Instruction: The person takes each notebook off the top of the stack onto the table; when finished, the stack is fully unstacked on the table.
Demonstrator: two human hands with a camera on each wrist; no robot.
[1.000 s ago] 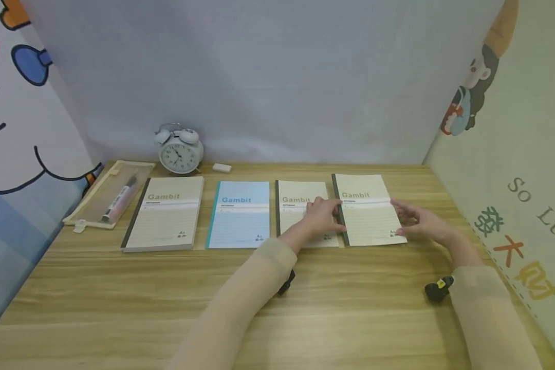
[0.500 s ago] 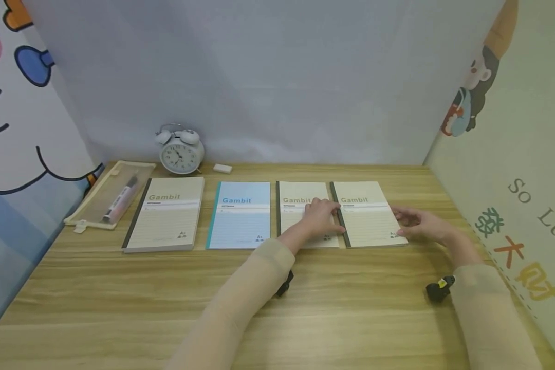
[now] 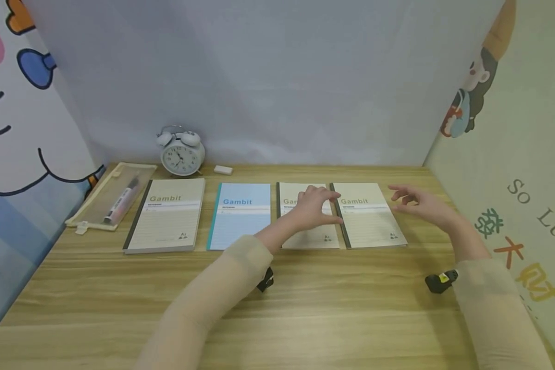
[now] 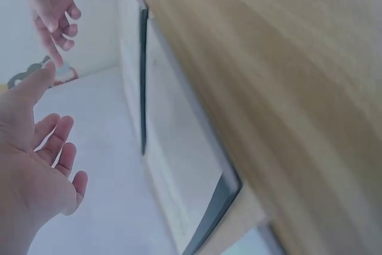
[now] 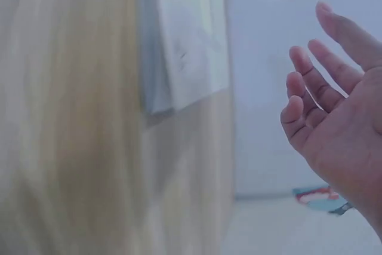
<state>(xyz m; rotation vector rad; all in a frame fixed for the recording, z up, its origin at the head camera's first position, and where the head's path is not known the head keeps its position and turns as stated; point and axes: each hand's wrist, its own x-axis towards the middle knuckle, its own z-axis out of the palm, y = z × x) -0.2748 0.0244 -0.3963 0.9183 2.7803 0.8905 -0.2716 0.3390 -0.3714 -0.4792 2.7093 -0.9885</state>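
The rightmost cream notebook [image 3: 367,215] lay flat on the bench [image 3: 305,298], long axis running near to far, between both grips: the left hand [image 3: 312,208] hovered slack-fingered over its spine-side neighbour [image 3: 305,226], the right hand [image 3: 421,205] spread empty just right of it

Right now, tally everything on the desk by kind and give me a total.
Notebooks: 4, three cream and one blue
Alarm clock: 1
Eraser: 1
Pencil pouch: 1, with a pen inside
Total: 7 things, 8 counting the pen
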